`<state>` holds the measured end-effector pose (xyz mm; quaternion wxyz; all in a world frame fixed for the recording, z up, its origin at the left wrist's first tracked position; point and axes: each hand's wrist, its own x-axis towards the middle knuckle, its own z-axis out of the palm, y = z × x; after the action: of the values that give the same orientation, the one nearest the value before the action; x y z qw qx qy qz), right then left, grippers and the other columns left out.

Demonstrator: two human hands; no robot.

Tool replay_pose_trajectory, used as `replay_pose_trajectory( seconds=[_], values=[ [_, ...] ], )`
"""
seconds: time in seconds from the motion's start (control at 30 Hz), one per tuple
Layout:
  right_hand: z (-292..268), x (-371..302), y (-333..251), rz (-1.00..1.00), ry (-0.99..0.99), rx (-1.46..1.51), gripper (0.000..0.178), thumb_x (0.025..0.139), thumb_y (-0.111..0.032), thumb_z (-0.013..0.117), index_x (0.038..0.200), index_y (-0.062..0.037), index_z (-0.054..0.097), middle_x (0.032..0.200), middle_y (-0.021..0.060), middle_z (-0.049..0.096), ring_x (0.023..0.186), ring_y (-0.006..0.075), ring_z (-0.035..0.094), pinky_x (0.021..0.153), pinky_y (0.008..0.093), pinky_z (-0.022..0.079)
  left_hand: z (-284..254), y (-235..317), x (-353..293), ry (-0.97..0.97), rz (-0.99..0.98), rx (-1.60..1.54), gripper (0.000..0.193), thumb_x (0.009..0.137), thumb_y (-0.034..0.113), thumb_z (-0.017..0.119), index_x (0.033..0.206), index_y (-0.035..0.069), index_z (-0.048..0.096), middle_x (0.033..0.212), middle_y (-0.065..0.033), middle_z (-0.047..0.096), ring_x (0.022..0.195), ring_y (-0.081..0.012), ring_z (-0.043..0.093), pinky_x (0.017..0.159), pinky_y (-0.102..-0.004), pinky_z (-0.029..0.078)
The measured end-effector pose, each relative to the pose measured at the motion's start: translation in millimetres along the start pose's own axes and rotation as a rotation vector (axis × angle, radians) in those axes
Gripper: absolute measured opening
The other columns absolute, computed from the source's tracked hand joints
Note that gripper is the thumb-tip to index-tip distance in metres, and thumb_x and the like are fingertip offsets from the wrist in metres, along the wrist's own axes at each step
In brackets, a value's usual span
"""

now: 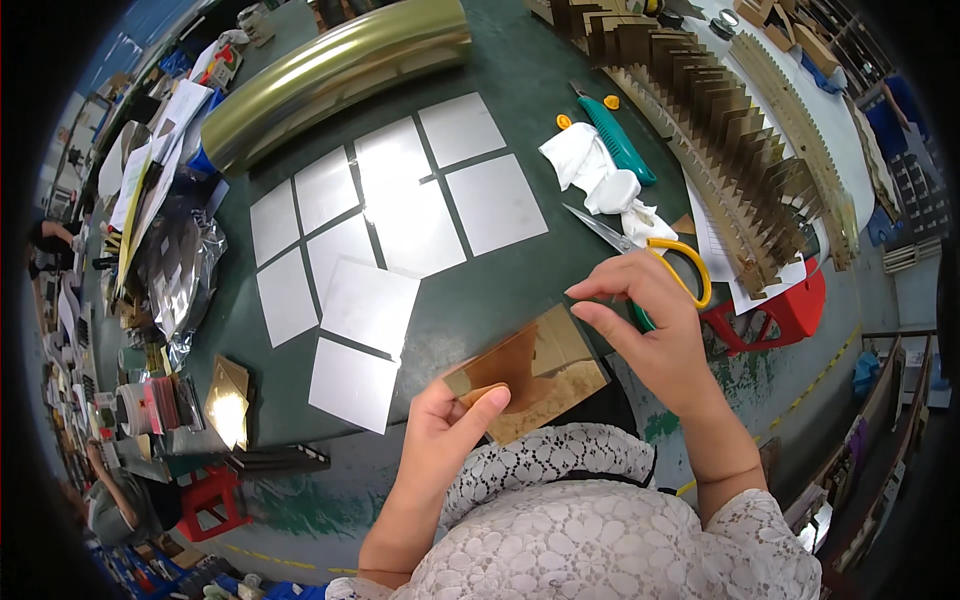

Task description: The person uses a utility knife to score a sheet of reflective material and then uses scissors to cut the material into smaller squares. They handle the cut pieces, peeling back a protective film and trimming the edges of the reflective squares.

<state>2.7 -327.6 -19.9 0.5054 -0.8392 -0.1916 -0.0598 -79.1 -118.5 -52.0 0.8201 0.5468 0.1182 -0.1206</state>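
A glossy, bronze-gold rectangular sheet (545, 375) is held at the near edge of the dark green worktop (480, 305). Its long axis slants from the left hand (440, 430) up toward the right, roughly in line with that edge, and its mirror-smooth face carries brown reflections. The left hand is clamped on its left end, thumb on top. The right hand (648, 315) hovers just beyond the far right corner, thumb and forefinger tips nearly together; whether they pinch anything thin cannot be told. Scissors with a yellow handle loop (690, 258) lie next to that hand. Flat, silvery square panels (495, 205) spread in rows mid-worktop, before a shiny gold cylindrical roll (335, 85) toward the far edge.
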Motion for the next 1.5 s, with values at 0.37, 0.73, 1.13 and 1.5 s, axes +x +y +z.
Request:
replay_pose_trajectory(
  seconds=[0.37,0.73,1.13,1.5],
  values=[
    [4.6,2.9,3.2,-0.079,-0.013,-0.024,0.012,0.076,0.0,0.07,0.085,-0.0025,0.064,0.086,0.0047,0.058,0.079,0.0152,0.053,0.069,0.0266,0.042,1.8,1.3,-1.4,-0.003,-0.014,-0.012,0.03,0.088,0.005,0.064,0.117,-0.003,0.058,0.105,-0.0077,0.066,0.093,-0.0105,0.062,0.08,-0.0237,0.05],
    [21.6,-1.5,9.4,-0.394,0.127,-0.256,0.02,0.07,0.002,0.071,0.086,-0.0045,0.06,0.083,0.0069,0.056,0.074,0.0247,0.053,0.065,0.035,0.04,2.1,-4.1,-0.5,0.027,0.05,0.009,0.029,0.089,0.004,0.063,0.117,-0.004,0.058,0.104,-0.008,0.065,0.092,-0.0106,0.062,0.079,-0.0236,0.05],
    [52.2,-45.8,-36.5,-0.5,0.018,-0.175,0.025,0.07,-0.006,0.074,0.09,-0.0078,0.06,0.086,0.0043,0.053,0.075,0.0233,0.049,0.063,0.0332,0.042,7.0,-5.9,13.5,0.274,0.154,0.069,0.019,0.089,0.012,0.067,0.102,-0.001,0.064,0.078,0.0034,0.063,0.061,0.0024,0.047,0.053,-0.0145,0.035],
    [36.0,-17.2,-51.8,-0.437,0.027,-0.307,0.024,0.073,-0.001,0.069,0.094,-0.0058,0.058,0.088,0.0066,0.054,0.078,0.0248,0.05,0.069,0.0335,0.04,9.3,-14.4,10.0,0.255,0.343,0.293,0.029,0.087,0.006,0.066,0.114,-0.004,0.061,0.075,0.0057,0.06,0.057,0.0029,0.04,0.048,-0.0148,0.032]
  ],
)
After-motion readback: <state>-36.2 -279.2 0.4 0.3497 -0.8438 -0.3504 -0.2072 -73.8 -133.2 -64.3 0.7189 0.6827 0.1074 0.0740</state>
